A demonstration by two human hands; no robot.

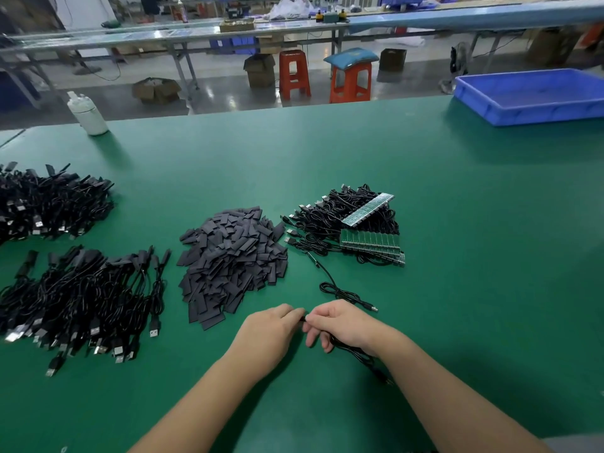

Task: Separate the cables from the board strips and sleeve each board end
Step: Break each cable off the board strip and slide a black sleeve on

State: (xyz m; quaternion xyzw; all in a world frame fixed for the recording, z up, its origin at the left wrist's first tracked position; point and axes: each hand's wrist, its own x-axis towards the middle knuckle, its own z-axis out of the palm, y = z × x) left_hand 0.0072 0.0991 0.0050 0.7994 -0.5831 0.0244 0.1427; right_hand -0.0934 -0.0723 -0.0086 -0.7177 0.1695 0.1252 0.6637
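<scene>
Far left of the hands, on the green worktop point(327, 152): two heaps of black cables, one far point(49, 204) and one near point(78, 299), USB plugs fanned toward the worktop edge, probably finished pieces set out of the way. Beyond them, at the back edge, a white bottle point(87, 114). Just ahead and left of the hands: a mound of dark flat sleeves point(232, 253), close enough for a short reach, likely kept there for that reason. At centre, near the front edge: left hand point(268, 335), fingers curled, pinching something small and dark at the fingertips, meeting the right hand point(340, 325), fingers curled round a black cable point(356, 351) that trails back under the right wrist. Between the two sets of fingertips only a dark sliver visible; whether sleeve or board end, cannot tell, though the pose suggests a sleeve being pushed on. Just ahead of the right hand: a loose cable point(343, 294) lying coiled, apart from both hands. Further ahead and right: green board strips point(369, 240) stacked on their attached cables, the unseparated stock, well within reach. Far right, at the back: a blue tray point(529, 96).
</scene>
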